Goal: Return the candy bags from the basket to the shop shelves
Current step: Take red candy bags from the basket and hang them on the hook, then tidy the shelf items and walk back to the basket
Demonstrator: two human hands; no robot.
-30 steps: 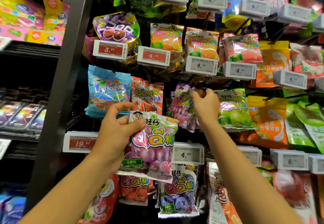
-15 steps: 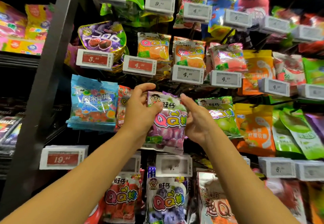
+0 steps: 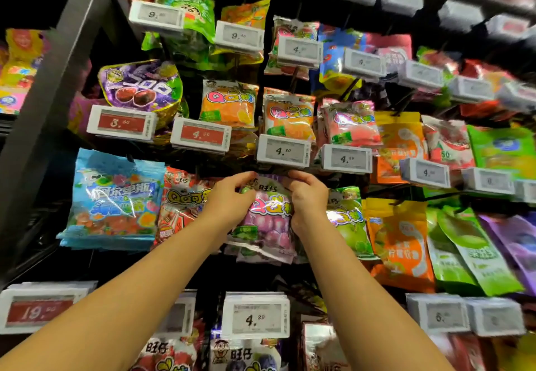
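A shiny, crinkly purple candy bag [image 3: 268, 219] is held upright, long side up-down, mid-frame; its top is pinched by the left hand [image 3: 232, 202] and right hand [image 3: 307, 199].

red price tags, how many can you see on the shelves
3. One reads 3.60 under the purple bag, one reads 4 just to its right, one reads 19 at the lower left edge. Others may be hidden behind bags or arms.

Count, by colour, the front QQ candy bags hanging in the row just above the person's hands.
Orange QQ bags: 2
Pink QQ bags: 1
Total: 3
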